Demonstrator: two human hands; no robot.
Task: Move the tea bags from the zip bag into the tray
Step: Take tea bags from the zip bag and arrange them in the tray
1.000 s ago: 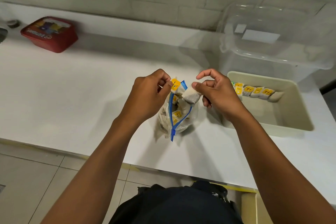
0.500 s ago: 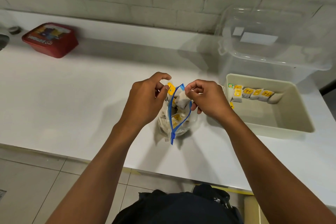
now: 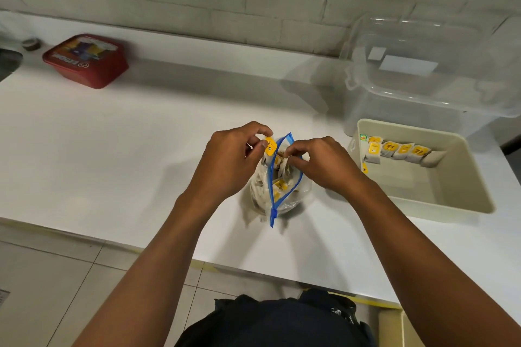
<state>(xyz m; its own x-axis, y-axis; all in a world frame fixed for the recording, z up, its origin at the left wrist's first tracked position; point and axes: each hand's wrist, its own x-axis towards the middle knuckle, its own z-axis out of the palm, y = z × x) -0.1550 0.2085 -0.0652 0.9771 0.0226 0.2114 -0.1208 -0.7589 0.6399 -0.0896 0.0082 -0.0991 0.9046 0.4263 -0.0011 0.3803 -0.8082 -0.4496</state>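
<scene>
On the white bench, the left hand pinches a yellow tag; the right hand pinches tea bags in the blue-zipped zip bag between them. Right of it, the tray holds yellow-labelled bags, print unreadable. Far left, a red box

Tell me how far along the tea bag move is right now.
Partly done. A short row of tea bags already lies along the tray far wall. The left hand pinches a yellow tag; the right hand reaches into the open zip bag, which still holds many.
</scene>
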